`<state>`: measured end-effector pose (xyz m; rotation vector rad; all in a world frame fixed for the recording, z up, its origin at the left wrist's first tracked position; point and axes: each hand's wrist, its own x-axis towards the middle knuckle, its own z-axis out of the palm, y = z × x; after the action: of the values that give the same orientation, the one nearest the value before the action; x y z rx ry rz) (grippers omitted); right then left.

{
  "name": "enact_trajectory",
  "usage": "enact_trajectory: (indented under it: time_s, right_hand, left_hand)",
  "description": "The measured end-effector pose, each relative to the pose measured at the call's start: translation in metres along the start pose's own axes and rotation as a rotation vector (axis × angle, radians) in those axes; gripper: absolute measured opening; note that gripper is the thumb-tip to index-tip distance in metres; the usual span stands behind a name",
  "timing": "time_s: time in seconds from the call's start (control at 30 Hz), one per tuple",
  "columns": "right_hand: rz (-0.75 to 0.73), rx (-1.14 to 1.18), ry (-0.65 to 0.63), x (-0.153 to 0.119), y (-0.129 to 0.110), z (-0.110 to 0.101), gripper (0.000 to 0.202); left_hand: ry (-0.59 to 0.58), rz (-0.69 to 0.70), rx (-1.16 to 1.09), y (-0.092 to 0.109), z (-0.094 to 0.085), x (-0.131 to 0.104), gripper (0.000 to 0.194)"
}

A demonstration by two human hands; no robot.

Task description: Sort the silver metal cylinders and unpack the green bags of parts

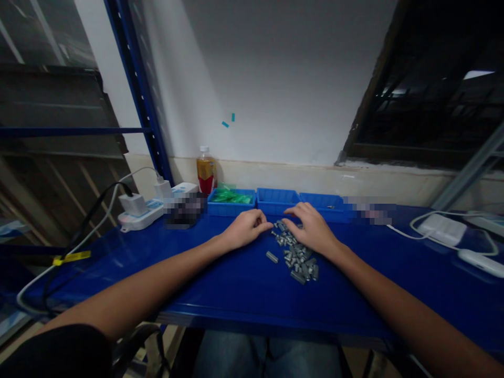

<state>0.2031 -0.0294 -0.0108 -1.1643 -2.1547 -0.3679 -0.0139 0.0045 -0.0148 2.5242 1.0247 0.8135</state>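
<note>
The left hand (246, 229) curls loosely beside the metal parts (298, 259) heaped on the blue table (236, 294); whether it pinches one is unclear. The right hand (310, 227) arches half open over them.

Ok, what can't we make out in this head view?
Head view, left hand: its own curled fingers hide whether anything is pinched.
Head view, metal pieces: right hand covers some.
Head view, dark thing beside the power strip: pixelated.
Head view, speck in the rightmost bin: too small to name.
Head view, left sleeve: cut off by the bottom edge.
</note>
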Motion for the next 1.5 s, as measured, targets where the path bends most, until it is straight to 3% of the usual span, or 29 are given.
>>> enact_trajectory:
  time_s: [0.1, 0.23, 0.6, 0.8, 0.97, 1.23, 1.5]
  right_hand:
    - [-0.098, 0.021, -0.074, 0.0, -0.02, -0.001, 0.019]
    - [-0.129, 0.006, -0.094, -0.001, -0.03, 0.003, 0.009]
    - [-0.156, 0.01, -0.09, 0.0, -0.034, 0.0, 0.01]
    - [-0.089, 0.028, -0.023, 0.001, -0.03, 0.002, 0.017]
    - [-0.105, 0.014, -0.029, 0.001, -0.029, 0.002, 0.023]
    - [-0.068, 0.081, -0.031, 0.0, -0.029, 0.0, 0.01]
    - [-0.138, 0.029, -0.04, 0.001, -0.032, -0.002, 0.011]
  left_hand:
    - [0.034, -0.068, -0.099, 0.004, -0.001, 0.0, 0.036]
    - [0.009, -0.048, -0.151, 0.008, 0.001, -0.002, 0.039]
    - [-0.058, 0.044, -0.097, 0.015, 0.002, -0.005, 0.04]
    - [0.044, 0.127, -0.075, 0.016, 0.002, -0.01, 0.024]
    - [0.023, 0.184, -0.028, 0.017, 0.002, -0.012, 0.02]
    - [0.075, 0.154, 0.025, 0.02, 0.0, -0.01, 0.022]
    - [0.026, 0.132, 0.017, 0.022, -0.001, -0.01, 0.031]
